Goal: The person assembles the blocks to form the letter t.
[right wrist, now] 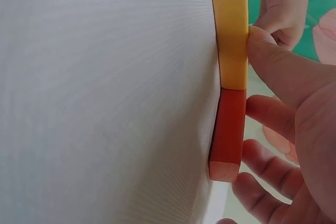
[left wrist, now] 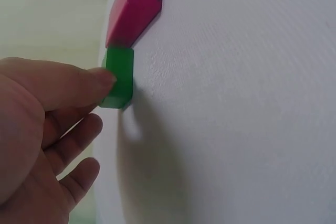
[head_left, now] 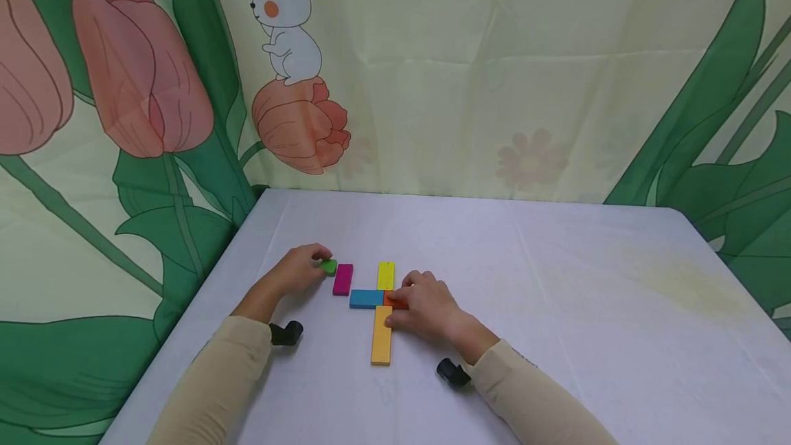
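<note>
My left hand (head_left: 299, 270) pinches a small green block (left wrist: 121, 74) between thumb and fingers at the table surface. The green block sits right against the end of a magenta block (head_left: 342, 280). My right hand (head_left: 429, 304) rests over a red block (right wrist: 229, 129), its fingertips on the block's top. Its thumb touches a long orange-yellow block (head_left: 381, 345), which meets the red one. A blue block (head_left: 367, 299) lies to the left of the red block, end to end with it. Above their join in the head view stands a yellow block (head_left: 386, 276).
A white cloth covers the table (head_left: 556, 280). Behind it hangs a curtain (head_left: 432, 88) printed with tulips and a rabbit. Black wrist cameras stick out near both cuffs, the left one (head_left: 287, 333) and the right one (head_left: 453, 373), low over the cloth.
</note>
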The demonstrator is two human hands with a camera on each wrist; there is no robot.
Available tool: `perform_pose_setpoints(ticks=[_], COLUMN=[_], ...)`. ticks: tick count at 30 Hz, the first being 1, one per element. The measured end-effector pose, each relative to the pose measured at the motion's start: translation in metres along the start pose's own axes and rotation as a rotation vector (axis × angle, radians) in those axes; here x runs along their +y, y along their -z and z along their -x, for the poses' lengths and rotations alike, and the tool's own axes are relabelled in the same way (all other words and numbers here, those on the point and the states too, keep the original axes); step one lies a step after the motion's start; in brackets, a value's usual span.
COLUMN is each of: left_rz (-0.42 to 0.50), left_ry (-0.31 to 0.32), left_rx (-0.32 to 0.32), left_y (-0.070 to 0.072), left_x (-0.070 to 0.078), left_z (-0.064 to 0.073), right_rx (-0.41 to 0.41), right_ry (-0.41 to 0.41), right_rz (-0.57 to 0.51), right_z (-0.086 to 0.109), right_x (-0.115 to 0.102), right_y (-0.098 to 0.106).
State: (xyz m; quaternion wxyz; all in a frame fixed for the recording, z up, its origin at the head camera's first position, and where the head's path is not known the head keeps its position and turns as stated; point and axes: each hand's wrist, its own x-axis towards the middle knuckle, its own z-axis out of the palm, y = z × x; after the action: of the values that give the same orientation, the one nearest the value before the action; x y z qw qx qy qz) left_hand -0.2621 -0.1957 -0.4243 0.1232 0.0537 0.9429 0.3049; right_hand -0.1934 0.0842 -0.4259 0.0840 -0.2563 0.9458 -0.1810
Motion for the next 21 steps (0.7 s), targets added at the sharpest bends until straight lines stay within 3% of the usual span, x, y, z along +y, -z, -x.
perform_pose_setpoints(ticks=[8,21], left_rz=[-0.035,-0.062], left_ry=[0.005,-0.058], left_rx=[0.014,0.0], left_y=[0.0016,-0.0004], left_x=[-0.0011,-0.005], left_z=[0.0043,0.0087], right_rx=[0.0,0.007], right_ry=[0.0,0.0], right_rz=[0.002,-0.005], right_z=[-0.0003,-0.0001], right_x=[0.0007,0.0008], right_y=[-0.0006,-0.0008])
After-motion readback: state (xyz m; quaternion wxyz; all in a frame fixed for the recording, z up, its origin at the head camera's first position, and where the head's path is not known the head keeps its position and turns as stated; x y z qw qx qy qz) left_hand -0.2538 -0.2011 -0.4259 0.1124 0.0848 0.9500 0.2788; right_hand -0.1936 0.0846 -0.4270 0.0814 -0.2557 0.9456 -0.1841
